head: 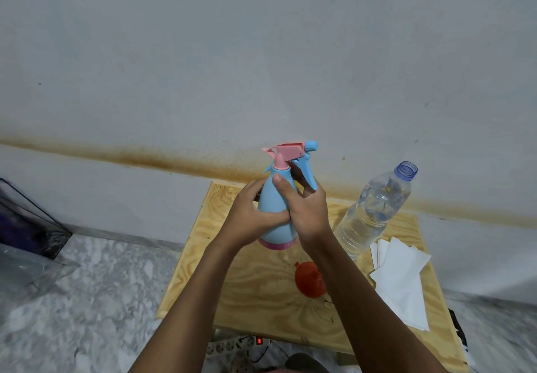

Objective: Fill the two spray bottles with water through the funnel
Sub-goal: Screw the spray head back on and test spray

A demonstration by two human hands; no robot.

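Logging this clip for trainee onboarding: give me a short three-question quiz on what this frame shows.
1. True or false: the red funnel sits in the neck of the spray bottle.
2. The water bottle is: A) capped, B) uncapped, C) lying flat.
3. Which hands grip the spray bottle?

Key:
1. False: it lies on the wooden board.
2. B.
3. Both: left hand and right hand.
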